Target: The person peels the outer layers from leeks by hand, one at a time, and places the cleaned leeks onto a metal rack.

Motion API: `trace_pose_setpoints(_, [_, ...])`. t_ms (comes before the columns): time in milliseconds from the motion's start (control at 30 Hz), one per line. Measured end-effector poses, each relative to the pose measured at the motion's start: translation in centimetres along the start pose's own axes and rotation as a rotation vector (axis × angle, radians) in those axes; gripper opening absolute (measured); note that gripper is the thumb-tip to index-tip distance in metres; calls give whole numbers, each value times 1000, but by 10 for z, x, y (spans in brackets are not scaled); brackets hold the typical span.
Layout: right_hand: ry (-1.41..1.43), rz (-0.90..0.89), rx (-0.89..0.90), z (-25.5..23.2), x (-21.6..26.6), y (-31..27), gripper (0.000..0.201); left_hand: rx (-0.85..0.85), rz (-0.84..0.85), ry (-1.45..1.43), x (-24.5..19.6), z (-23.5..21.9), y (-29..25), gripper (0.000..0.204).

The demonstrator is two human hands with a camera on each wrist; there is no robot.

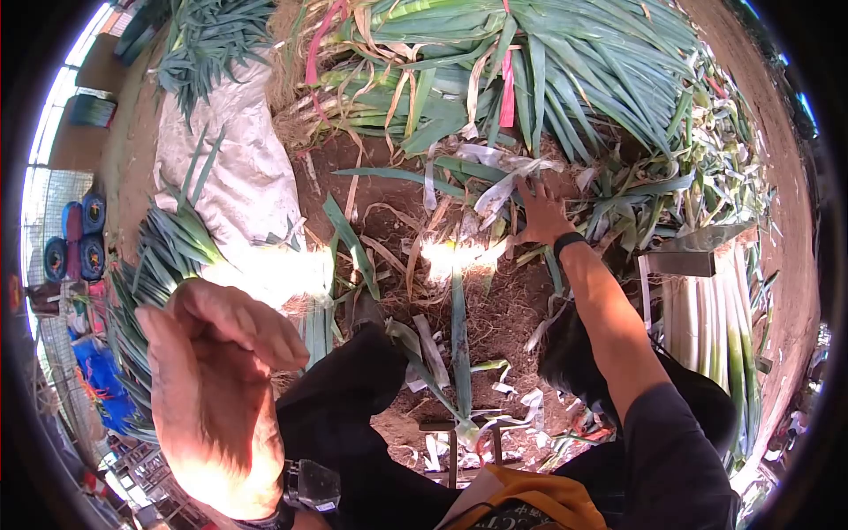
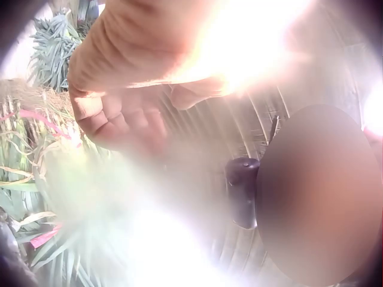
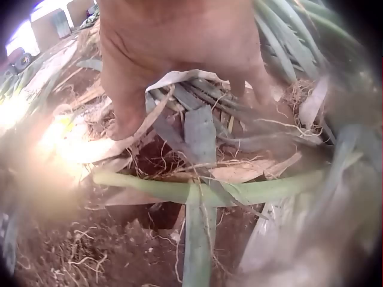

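My left hand (image 1: 221,389) is raised at the lower left of the head view, its fingers loosely bent and nothing in them. In the left wrist view the same hand (image 2: 131,78) shows bent fingers under strong glare. Stretched forward, my right hand (image 1: 543,214) has its fingers spread over a pale strip of dry leaf (image 1: 501,196) among loose leek leaves. From the right wrist view, thumb and fingers of the right hand (image 3: 179,42) straddle torn leaves and dry husks (image 3: 200,128). A green leaf stalk (image 3: 155,188) lies just in front of that hand.
Leek bundles (image 1: 565,53) with pink ties are heaped at the back. More leeks (image 1: 159,274) lie on the left by a whitish sheet (image 1: 234,150). Right of me, white leek stalks (image 1: 707,327) lie beside a metal-edged block (image 1: 698,252). Leaf scraps and roots litter the soil (image 1: 389,238).
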State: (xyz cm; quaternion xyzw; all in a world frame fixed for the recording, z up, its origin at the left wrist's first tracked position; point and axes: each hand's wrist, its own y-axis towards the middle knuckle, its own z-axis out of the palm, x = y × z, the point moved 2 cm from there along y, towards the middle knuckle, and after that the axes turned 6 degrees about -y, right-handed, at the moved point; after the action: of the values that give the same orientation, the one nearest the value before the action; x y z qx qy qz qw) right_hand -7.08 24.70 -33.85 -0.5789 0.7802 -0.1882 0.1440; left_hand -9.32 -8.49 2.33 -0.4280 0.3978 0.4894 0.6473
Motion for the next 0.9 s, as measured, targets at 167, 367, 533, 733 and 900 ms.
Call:
trace_pose_setpoints(167, [45,-53,-97,18,14,15,104,-42,-33,12,7,9,7,39])
trace_pose_setpoints(367, [121,-291,-40,31,28,7,29,-17,-18,30,16,8,22,36])
trace_pose_setpoints(533, [-100,-440,79,-104,-34,-13,17,267,-233,-116,9,5,36,32])
trace_pose_setpoints(733, [-175,-224,-31,-291,-259,-96,28,150,-67,46,23,24,43,44])
trace_pose_setpoints(900, [-766,858,-371,-442,-396,-254,51,108,-108,76,17,33,46,39])
